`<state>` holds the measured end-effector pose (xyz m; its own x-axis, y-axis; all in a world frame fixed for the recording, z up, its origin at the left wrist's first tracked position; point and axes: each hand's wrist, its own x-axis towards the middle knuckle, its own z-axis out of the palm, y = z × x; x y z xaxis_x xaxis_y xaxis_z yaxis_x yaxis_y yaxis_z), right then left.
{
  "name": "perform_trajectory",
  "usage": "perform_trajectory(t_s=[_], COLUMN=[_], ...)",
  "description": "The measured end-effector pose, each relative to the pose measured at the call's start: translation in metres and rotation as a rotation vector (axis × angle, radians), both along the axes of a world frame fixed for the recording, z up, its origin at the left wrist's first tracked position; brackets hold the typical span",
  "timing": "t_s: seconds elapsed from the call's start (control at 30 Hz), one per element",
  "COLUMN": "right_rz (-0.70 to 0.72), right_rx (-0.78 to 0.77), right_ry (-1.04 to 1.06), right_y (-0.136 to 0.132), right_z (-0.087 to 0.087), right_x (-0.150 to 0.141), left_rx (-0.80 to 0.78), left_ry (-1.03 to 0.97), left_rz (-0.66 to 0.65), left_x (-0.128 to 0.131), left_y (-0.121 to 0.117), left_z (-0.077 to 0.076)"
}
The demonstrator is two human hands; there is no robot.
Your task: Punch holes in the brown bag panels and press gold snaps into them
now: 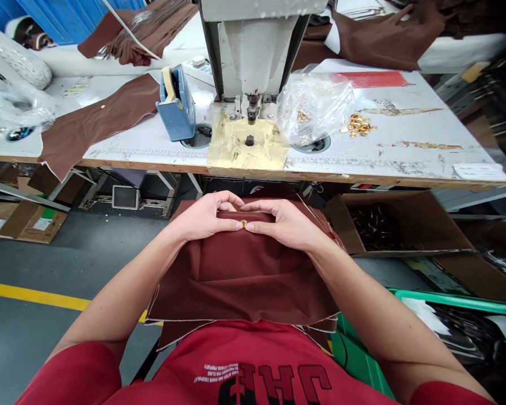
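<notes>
A stack of brown fabric pieces (240,281) lies on my lap below the table edge. My left hand (204,216) and my right hand (284,222) rest on its far end, fingers curled round the fabric's edge. Both thumbs press together at a small gold snap button (243,223) set in the top piece. Straight ahead on the white worktable (405,152) stands a press machine (253,56) with its punch over a black die (249,140) on a taped yellow patch.
A blue tape dispenser (176,104) sits left of the machine; a clear plastic bag (314,107) and loose gold buttons (358,125) lie to the right. More brown fabric (96,121) drapes over the table's left. An open cardboard box (388,225) and a green crate (362,365) stand at my right.
</notes>
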<state>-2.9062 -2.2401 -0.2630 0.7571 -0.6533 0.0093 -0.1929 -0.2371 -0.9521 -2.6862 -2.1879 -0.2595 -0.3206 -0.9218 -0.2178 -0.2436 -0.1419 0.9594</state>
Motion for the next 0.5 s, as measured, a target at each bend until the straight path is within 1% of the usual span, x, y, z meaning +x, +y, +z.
perform_trajectory(t_s=[0.2,0.37,0.5], right_rz=[-0.038,-0.041,-0.023], right_rx=[-0.034,-0.025,0.000], right_ry=[0.042,0.047,0.036], right_y=[-0.0010,-0.0027,-0.0044], right_z=[-0.0023,-0.0063,-0.0061], right_x=[0.0030,0.0052,0.0060], left_rx=[0.008,0.015,0.013], left_ry=[0.016,0.016,0.005], left_rz=[0.006,0.014,0.024], left_x=[0.0015,0.0018,0.0031], left_y=[-0.0008,-0.0021,-0.0030], left_z=[-0.0048,-0.0070,-0.0086])
